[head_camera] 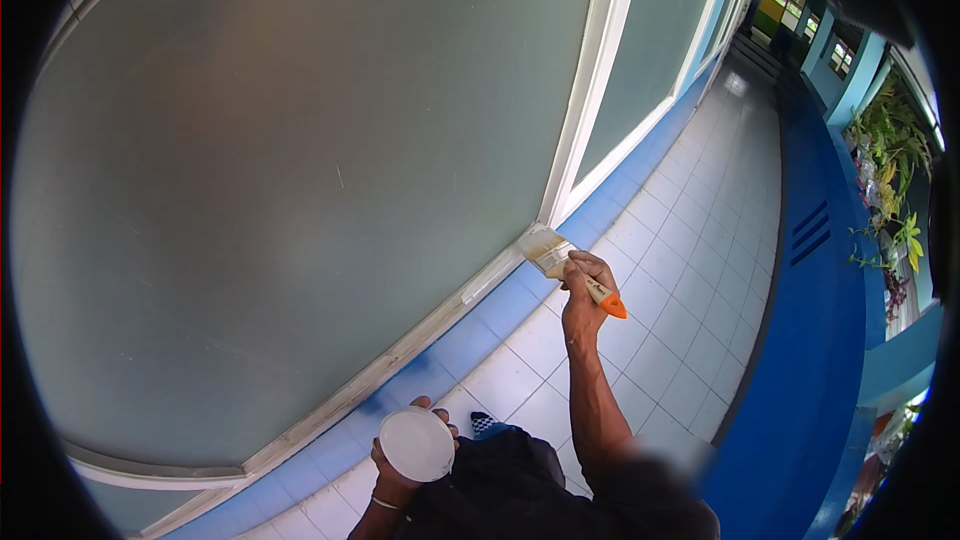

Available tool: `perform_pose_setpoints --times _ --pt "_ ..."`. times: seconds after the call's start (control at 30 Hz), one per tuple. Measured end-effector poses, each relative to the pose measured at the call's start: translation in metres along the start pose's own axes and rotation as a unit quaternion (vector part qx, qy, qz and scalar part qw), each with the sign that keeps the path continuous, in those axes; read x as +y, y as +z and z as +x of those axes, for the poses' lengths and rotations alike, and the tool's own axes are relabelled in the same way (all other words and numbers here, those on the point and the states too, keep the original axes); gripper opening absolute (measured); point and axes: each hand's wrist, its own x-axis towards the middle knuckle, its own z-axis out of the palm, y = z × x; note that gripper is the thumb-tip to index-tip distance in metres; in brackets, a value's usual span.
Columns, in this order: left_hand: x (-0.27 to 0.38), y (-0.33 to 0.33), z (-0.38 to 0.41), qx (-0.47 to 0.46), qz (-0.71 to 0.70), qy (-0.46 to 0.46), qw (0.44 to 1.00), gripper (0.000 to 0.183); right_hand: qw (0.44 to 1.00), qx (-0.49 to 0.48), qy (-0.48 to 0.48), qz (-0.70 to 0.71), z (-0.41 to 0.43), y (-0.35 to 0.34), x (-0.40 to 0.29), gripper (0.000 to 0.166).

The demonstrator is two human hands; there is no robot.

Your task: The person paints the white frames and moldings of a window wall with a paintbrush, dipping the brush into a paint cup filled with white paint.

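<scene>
In my right hand (589,274) is a flat paintbrush (555,255) with a pale handle tipped in orange. Its bristles touch the bottom window rail (495,266), close to the corner where the white upright frame (589,90) comes down. Fresh white paint shows on part of that rail, while the stretch nearer me looks dull and worn. My left hand (390,465) holds a round white container (417,444) from below and around its side, near my body. White covers the container's round face; whether that is paint or a lid I cannot tell.
A large frosted window pane (300,202) rises on the left. Beneath the rail runs a band of blue wall tiles (465,330), then a white tiled floor (675,240). A dark blue low wall (795,315) with potted plants (892,180) borders the right side.
</scene>
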Motion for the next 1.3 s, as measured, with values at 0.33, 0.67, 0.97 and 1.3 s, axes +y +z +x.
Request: perform_pose_setpoints --times 0.33,0.67,0.97,1.3 --pt "-0.002 0.001 0.001 -0.002 0.021 0.007 1.0 0.101 0.992 -0.095 0.086 0.008 -0.033 -0.013 -0.013 0.006" --pt "-0.002 0.002 0.005 -0.034 -0.019 -0.002 0.999 0.099 0.978 -0.134 0.162 0.012 -0.008 -0.032 -0.068 0.019" --pt "0.0 0.01 0.007 -0.032 -0.006 -0.016 0.999 0.099 0.973 -0.147 0.166 -0.059 -0.012 0.001 -0.045 0.03" --pt "0.001 0.008 0.003 -0.013 0.002 -0.002 1.0 0.099 0.965 -0.168 0.196 -0.049 -0.019 0.022 -0.022 0.022"
